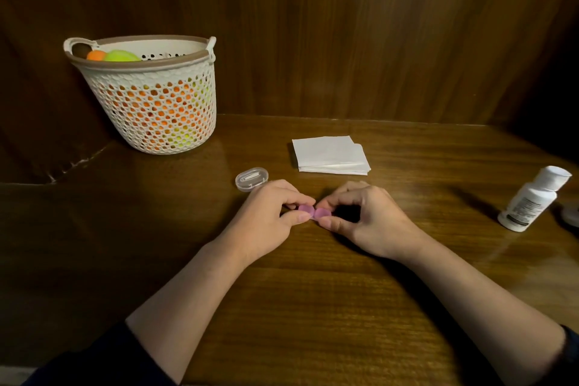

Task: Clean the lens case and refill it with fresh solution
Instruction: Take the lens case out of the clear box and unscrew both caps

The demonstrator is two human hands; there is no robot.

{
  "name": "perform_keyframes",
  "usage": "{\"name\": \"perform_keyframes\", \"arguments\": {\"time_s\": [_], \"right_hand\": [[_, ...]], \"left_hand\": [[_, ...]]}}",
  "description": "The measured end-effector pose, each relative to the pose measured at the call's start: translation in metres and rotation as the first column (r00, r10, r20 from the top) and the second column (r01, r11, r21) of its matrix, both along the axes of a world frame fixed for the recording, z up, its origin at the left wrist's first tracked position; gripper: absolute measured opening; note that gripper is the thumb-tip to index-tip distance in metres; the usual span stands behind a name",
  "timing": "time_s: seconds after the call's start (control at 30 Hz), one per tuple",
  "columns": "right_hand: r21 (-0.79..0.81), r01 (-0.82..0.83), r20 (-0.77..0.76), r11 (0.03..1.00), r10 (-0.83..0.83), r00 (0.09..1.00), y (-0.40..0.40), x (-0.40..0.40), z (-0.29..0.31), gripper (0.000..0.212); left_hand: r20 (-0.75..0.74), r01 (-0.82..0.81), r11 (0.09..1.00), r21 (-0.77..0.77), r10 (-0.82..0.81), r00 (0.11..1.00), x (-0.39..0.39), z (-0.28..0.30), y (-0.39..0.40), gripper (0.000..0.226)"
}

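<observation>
A small purple lens case [313, 212] with two round lids lies on the wooden table [313, 291] between my hands. My left hand [266, 219] pinches its left lid between thumb and fingers. My right hand [366, 219] pinches the right lid the same way. A white solution bottle [529, 202] stands upright at the right, a hand's width from my right hand. A stack of white tissues [330, 155] lies just behind my hands.
A small clear oval box [252, 178] sits behind my left hand. A white mesh basket [150, 94] with orange and green balls stands at the back left. Wooden walls close the back and sides. A dark round object [571, 213] lies beside the bottle.
</observation>
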State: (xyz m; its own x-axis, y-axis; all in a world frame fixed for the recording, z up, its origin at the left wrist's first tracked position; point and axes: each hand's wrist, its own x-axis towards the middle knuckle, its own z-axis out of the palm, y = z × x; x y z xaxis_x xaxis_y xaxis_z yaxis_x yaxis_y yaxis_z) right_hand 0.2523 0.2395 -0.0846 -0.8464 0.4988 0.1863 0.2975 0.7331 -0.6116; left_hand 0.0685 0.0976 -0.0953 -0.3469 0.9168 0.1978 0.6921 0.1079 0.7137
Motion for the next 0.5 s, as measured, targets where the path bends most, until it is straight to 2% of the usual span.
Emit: {"name": "perform_keyframes", "arguments": {"time_s": [0.2,0.3,0.4,0.5], "right_hand": [[0.013,0.067,-0.002,0.998,-0.067,0.998,-0.0008,-0.0016,-0.0043,0.036],[-0.047,0.087,-0.047,0.995,-0.089,0.995,-0.0015,-0.0034,-0.0047,0.036],[-0.097,0.067,-0.021,0.993,-0.069,0.997,-0.0009,-0.0015,-0.0028,0.039],[-0.099,0.071,-0.006,0.992,-0.072,0.997,-0.0015,-0.0009,-0.0008,0.055]], "left_hand": [[-0.002,-0.008,1.000,0.010,0.008,1.000,-0.0005,-0.0008,-0.0011,0.028],[0.007,-0.009,1.000,0.002,0.009,1.000,-0.0004,0.0006,-0.0008,0.028],[0.015,-0.012,1.000,-0.011,0.012,1.000,0.0000,0.0020,-0.0010,0.028],[0.016,-0.013,1.000,-0.006,0.013,1.000,0.0004,0.0024,-0.0015,0.028]]}}
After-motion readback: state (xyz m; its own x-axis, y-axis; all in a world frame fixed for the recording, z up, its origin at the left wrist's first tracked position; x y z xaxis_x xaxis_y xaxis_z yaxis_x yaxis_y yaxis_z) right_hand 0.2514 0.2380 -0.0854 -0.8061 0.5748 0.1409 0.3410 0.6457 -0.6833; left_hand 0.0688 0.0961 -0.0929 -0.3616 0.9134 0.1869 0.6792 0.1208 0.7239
